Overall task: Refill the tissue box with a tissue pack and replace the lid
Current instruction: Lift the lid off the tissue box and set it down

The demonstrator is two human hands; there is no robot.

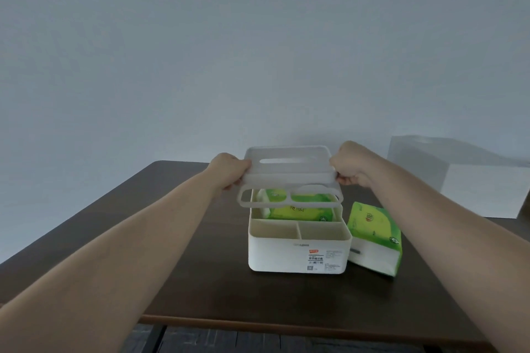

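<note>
Altogether two green tissue packs, one white tissue box (298,255) and one translucent lid (289,172) show on the dark table (114,252). One tissue pack (301,208) lies inside the box's rear compartment; two front compartments hold nothing. A second pack (375,238) leans just beside the box's right wall. Above the box, the left hand (229,170) and right hand (351,163) have fingers clamped on the lid's ends.

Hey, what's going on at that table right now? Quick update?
Left hand and right hand grip the lid by its ends, above the tissue box. Tissue pack already inside. Spare pack beside the box, not blocking.
</note>
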